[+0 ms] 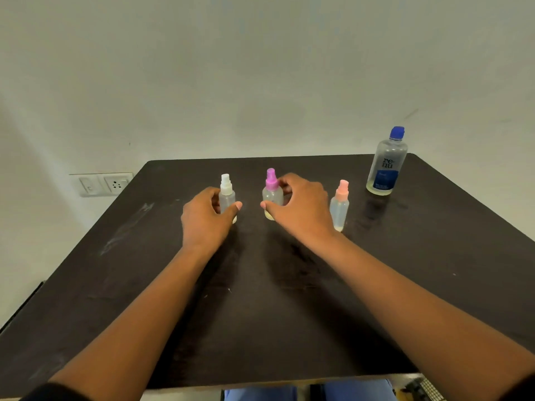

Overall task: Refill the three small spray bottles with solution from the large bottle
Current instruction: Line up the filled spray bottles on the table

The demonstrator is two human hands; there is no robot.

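Three small spray bottles stand in a row on the dark table (pixel 260 299). My left hand (pixel 207 218) curls round the white-capped spray bottle (pixel 226 192), thumb across its front. My right hand (pixel 299 206) wraps round the purple-capped spray bottle (pixel 272 191), thumb low on its left side and fingers behind it near the cap. The pink-capped spray bottle (pixel 340 205) stands untouched just right of my right wrist. The large clear bottle (pixel 386 166), with a blue cap and blue label, stands upright at the far right and holds a little yellowish liquid at the bottom.
A pale wall rises right behind the table's far edge. A wall socket plate (pixel 105 184) sits low on the left, beside the table's far left corner. Blue-clad knees (pixel 304 393) show under the near edge.
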